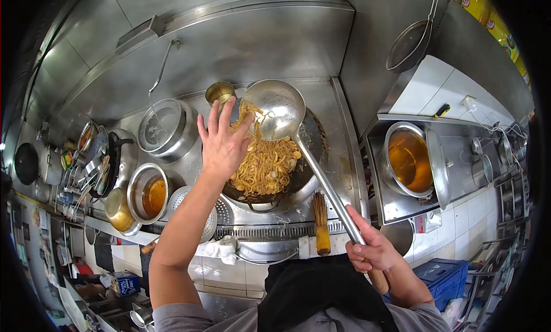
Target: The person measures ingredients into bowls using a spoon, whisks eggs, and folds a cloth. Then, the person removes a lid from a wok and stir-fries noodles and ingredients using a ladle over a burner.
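Note:
My right hand (373,246) is wrapped around the handle of a large metal ladle (278,105). The ladle's wide bowl is above the far side of a wok (313,159). A heap of brown fried noodles (264,168) with pale pieces mixed in lies in the wok. Over the heap's left side reaches my left hand (222,139), fingers spread. Its fingertips are beside a strand-like clump of noodles (248,111) at the ladle's left rim; whether they touch it I cannot tell.
A gold-coloured tin (220,92) stands behind the wok. To the left are a lidded metal pot (163,125), a bowl of amber liquid (150,197) and a perforated skimmer (221,212). A bamboo brush (321,226) lies at the stove's front edge. Another pot of amber liquid (408,159) sits right.

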A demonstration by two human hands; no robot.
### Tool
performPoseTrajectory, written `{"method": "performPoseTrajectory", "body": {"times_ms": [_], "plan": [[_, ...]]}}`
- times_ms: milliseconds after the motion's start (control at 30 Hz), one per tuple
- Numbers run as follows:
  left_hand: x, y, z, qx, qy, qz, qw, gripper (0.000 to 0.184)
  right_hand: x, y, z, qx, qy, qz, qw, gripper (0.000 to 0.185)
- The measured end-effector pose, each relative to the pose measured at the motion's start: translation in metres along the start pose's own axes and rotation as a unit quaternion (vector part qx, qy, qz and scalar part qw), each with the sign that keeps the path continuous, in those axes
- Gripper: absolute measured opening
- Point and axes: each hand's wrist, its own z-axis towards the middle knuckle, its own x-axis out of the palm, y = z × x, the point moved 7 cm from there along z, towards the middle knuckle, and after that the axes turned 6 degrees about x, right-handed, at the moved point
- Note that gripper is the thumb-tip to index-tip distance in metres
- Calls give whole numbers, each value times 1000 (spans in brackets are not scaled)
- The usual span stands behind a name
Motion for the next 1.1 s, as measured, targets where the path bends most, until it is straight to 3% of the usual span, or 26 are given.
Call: {"method": "performPoseTrajectory", "body": {"times_ms": [100,367,433,600,867,933,967,1033,1100], "plan": [[19,-5,-12,34,48,15,998,65,9,-8,3,2,11,43,999,82],[51,-17,-40,13,68,19,997,63,23,-21,11,6,15,96,995,80],[62,-30,-47,4,113,-20,993,59,25,-25,13,6,11,102,995,79],[99,-48,-73,-30,4,-135,990,25,26,-40,19,13,29,183,983,73],[103,-57,-97,-77,-34,-234,969,13,22,-56,18,44,12,224,974,69],[91,-42,-101,-199,-109,-376,898,10,21,-59,19,49,3,227,973,69],[82,-45,-100,-197,-111,-377,898,10,21,-59,19,47,3,226,973,69],[70,-42,-107,-345,-150,-633,677,13,19,-60,19,54,-20,220,974,69],[34,-53,-109,-362,-150,-736,552,15,12,-64,20,61,-1,218,974,70]]}}
